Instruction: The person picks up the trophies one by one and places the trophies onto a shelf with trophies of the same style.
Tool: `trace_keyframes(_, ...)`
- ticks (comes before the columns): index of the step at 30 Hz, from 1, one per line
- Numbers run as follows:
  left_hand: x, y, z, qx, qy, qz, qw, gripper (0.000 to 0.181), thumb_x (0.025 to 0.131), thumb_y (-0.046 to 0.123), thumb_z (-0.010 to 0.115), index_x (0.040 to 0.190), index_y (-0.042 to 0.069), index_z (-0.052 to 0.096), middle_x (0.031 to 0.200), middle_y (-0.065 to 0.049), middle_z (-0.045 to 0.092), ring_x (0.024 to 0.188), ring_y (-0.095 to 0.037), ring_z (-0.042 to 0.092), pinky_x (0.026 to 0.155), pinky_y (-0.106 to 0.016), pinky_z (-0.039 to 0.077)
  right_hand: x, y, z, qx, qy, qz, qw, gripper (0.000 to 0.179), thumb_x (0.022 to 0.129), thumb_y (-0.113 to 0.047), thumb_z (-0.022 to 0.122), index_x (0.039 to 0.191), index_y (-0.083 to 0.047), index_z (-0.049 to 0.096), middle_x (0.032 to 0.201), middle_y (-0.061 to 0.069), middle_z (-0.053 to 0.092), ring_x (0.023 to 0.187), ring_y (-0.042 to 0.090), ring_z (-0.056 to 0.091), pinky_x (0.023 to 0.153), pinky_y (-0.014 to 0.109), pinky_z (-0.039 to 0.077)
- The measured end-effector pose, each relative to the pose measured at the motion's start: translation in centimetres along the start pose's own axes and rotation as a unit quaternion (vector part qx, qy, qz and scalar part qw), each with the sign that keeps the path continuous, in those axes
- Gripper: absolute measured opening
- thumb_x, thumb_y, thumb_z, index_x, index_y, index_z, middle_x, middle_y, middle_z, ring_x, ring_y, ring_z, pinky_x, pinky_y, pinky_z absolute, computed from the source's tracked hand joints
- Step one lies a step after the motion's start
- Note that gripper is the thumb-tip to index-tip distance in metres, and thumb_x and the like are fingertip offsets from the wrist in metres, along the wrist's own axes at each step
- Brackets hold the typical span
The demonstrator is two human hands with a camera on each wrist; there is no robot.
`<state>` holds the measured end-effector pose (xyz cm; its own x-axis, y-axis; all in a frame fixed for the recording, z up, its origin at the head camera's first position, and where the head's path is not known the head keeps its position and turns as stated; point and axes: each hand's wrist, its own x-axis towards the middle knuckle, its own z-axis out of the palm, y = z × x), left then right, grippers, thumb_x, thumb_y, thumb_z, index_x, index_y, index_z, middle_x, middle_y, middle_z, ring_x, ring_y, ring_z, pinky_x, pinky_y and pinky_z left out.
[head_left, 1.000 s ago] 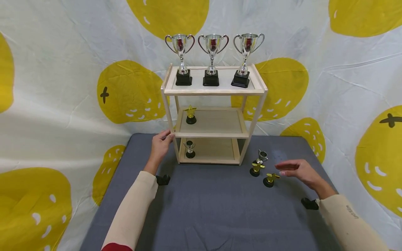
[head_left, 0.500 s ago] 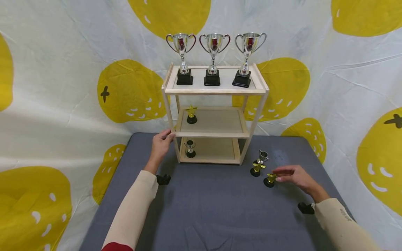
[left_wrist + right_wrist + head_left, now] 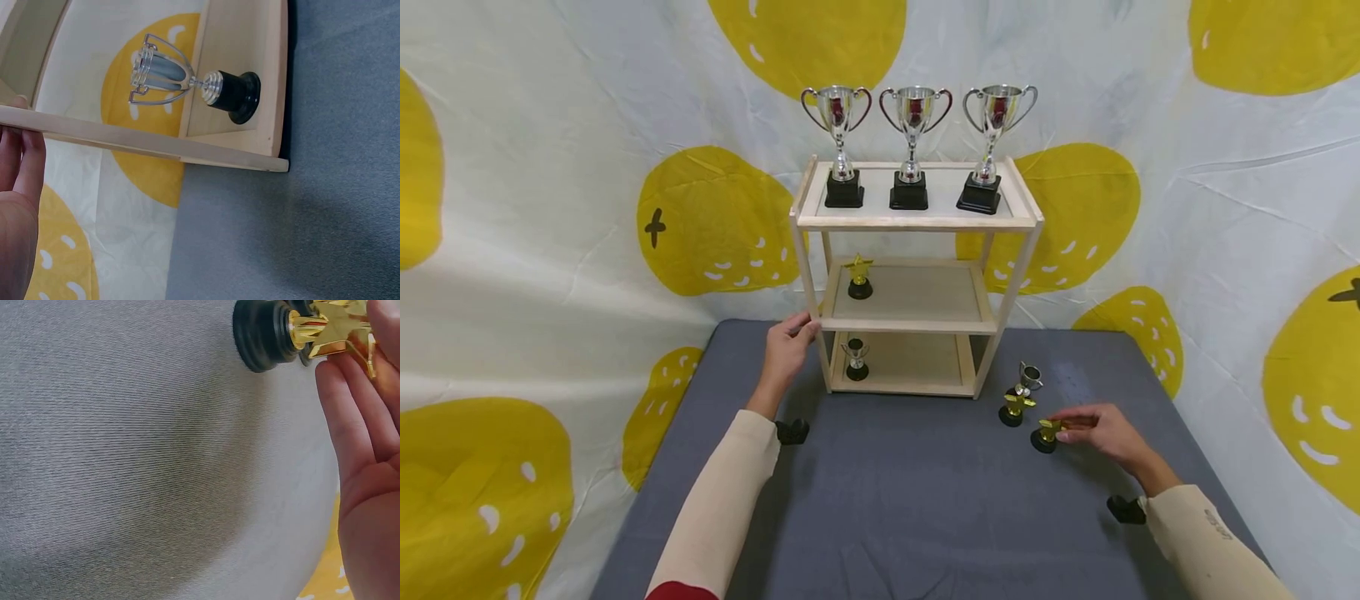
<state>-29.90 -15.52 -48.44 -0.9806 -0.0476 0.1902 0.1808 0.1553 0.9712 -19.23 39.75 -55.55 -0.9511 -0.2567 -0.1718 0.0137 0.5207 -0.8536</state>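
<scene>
Pinching gold star trophy right of wooden shelf with right hand, gripping shelf with left hand; already shelved, five trophies; apparently remaining alongside, second star, silver cup.

No readable text; small dark lettering on the right sleeve, illegible.

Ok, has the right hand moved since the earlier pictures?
Yes: against the shelf in the head view, the right hand has moved left and down the picture, to the nearest gold star trophy.
</scene>
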Motion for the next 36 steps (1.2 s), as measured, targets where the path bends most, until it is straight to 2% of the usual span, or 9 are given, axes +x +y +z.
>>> trace_keyframes(3,0.0,-0.1,0.0,0.001,0.003,0.001,1.0000,0.038,0.104,0.015,0.065,0.139,0.001,0.066,0.139,-0.023,0.065,0.125,-0.038,0.067,0.106,-0.042,0.058,0.0,0.3,0.1,-0.019,0.014,-0.007,0.9997,0.044,0.094,-0.015,0.079,0.129,0.009,0.069,0.122,0.025,0.075,0.097,-0.004,0.073,0.080,0.017,0.062)
trace_keyframes(10,-0.1,-0.1,0.1,-0.001,0.007,0.007,0.9999,0.038,0.104,0.013,0.065,0.139,-0.001,0.066,0.138,-0.024,0.065,0.124,-0.039,0.067,0.105,-0.042,0.058,-0.1,0.8,0.5,-0.049,0.045,0.013,0.9977,0.040,0.094,-0.018,0.079,0.124,0.008,0.073,0.112,0.019,0.079,0.089,-0.004,0.072,0.076,0.018,0.061)
trace_keyframes(17,-0.1,0.0,0.3,0.002,0.008,0.009,0.9999,0.038,0.104,0.013,0.064,0.139,-0.003,0.065,0.137,-0.025,0.065,0.122,-0.038,0.068,0.103,-0.037,0.060,-0.1,1.0,1.0,-0.063,0.048,0.008,0.9968,0.039,0.094,-0.015,0.079,0.122,0.010,0.072,0.109,0.022,0.079,0.086,-0.001,0.073,0.074,0.021,0.062)
trace_keyframes(23,-0.1,0.0,0.2,0.003,0.008,0.012,0.9999,0.039,0.104,0.014,0.065,0.139,-0.004,0.064,0.138,-0.025,0.065,0.123,-0.039,0.067,0.104,-0.041,0.059,-0.1,1.0,1.0,-0.082,0.053,0.006,0.9952,0.038,0.093,-0.015,0.080,0.121,0.010,0.073,0.108,0.022,0.079,0.085,0.000,0.073,0.072,0.021,0.062)
trace_keyframes(36,0.0,-0.1,0.1,0.001,0.005,0.010,0.9999,0.039,0.104,0.015,0.065,0.140,-0.001,0.065,0.136,-0.023,0.066,0.124,-0.038,0.067,0.105,-0.041,0.059,-0.2,1.4,1.4,-0.102,0.081,0.030,0.9910,0.035,0.092,-0.017,0.082,0.116,0.008,0.076,0.106,0.019,0.079,0.080,0.000,0.069,0.069,0.019,0.059)
